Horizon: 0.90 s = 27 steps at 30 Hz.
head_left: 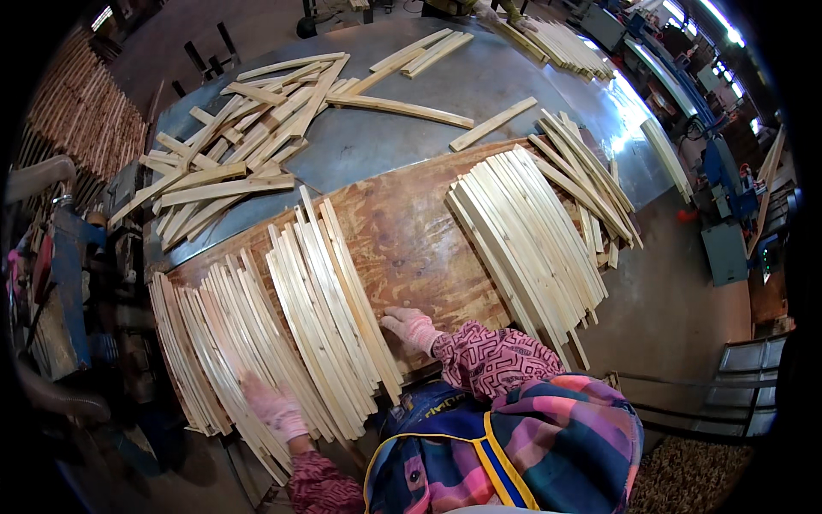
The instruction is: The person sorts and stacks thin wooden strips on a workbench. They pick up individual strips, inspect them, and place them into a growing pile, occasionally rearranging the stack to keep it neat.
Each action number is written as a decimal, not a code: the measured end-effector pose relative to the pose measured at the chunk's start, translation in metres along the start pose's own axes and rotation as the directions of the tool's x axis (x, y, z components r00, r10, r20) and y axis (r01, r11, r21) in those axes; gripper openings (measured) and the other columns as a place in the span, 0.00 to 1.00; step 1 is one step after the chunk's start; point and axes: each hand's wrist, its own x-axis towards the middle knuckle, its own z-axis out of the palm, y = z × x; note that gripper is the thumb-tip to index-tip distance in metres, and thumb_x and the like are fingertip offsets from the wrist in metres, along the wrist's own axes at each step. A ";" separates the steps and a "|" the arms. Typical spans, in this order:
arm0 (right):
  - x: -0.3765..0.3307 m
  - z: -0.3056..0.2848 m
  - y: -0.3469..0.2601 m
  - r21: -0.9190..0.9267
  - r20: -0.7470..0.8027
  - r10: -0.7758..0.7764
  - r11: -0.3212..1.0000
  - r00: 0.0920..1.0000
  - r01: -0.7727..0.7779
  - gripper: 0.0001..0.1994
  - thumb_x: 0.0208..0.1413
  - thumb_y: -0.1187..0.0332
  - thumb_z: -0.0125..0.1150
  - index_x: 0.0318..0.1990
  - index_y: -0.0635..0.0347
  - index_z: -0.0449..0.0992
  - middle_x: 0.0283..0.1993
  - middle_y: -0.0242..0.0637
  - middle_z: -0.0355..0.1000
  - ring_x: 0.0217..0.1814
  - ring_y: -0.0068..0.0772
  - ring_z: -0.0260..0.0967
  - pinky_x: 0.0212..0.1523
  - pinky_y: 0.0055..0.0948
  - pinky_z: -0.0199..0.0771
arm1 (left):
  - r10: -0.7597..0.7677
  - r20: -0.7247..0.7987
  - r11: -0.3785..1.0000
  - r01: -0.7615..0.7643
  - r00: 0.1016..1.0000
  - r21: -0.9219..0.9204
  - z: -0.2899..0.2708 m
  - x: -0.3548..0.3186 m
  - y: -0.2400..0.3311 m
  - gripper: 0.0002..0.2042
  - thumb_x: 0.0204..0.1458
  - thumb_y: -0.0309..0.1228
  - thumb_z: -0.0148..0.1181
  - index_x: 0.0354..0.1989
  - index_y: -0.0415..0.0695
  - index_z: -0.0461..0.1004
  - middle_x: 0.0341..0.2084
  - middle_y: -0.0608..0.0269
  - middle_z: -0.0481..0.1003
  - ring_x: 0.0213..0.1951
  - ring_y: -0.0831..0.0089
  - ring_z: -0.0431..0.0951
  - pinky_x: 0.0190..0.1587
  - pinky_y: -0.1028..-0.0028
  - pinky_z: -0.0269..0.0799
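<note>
My left hand [274,409], in a pale pink glove, lies on the near ends of a row of thin wooden strips [235,313] at the left; its fingers look spread, slightly blurred. My right hand [413,329], gloved alike, is at the board's near edge, fingers stretched leftward and holding nothing that I can see. Just left of it lies a second group of wooden strips [321,300], with a few strips pushed further out than the others. Both groups rest side by side on a worn brown plywood board [411,231].
A neat stack of pale strips [535,236] stands on the right, with loose strips [591,180] beyond it. A jumbled pile of wooden pieces [248,128] covers the far left of the metal table [377,146]. Across the table a person's gloved hands [505,15] are near more strips. Machines [728,197] stand right.
</note>
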 end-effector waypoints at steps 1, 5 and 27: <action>0.006 -0.003 0.002 0.021 -0.030 0.004 1.000 1.000 -0.003 0.28 0.61 0.49 0.54 0.60 0.60 0.72 0.59 0.53 0.72 0.64 0.52 0.66 0.64 0.41 0.65 | 0.041 0.085 0.999 -0.038 0.996 -0.036 0.007 -0.008 0.022 0.38 0.55 0.49 0.56 0.73 0.50 0.53 0.70 0.51 0.55 0.72 0.53 0.51 0.74 0.60 0.43; 0.037 -0.029 -0.015 0.006 -0.074 -0.028 1.000 0.997 0.029 0.26 0.60 0.50 0.54 0.59 0.57 0.73 0.57 0.53 0.73 0.62 0.52 0.68 0.62 0.42 0.66 | 0.072 0.319 0.978 -0.005 0.945 -0.206 0.020 -0.016 0.121 0.35 0.57 0.52 0.49 0.71 0.48 0.56 0.70 0.48 0.54 0.72 0.48 0.48 0.74 0.55 0.36; 0.291 -0.075 -0.127 -0.159 -0.038 -0.400 0.907 0.916 0.389 0.20 0.62 0.54 0.50 0.56 0.51 0.76 0.52 0.48 0.77 0.56 0.48 0.74 0.56 0.37 0.72 | 0.035 0.172 0.979 0.001 0.984 -0.205 -0.001 0.043 0.188 0.25 0.44 0.46 0.55 0.48 0.42 0.67 0.43 0.51 0.66 0.48 0.52 0.65 0.58 0.51 0.57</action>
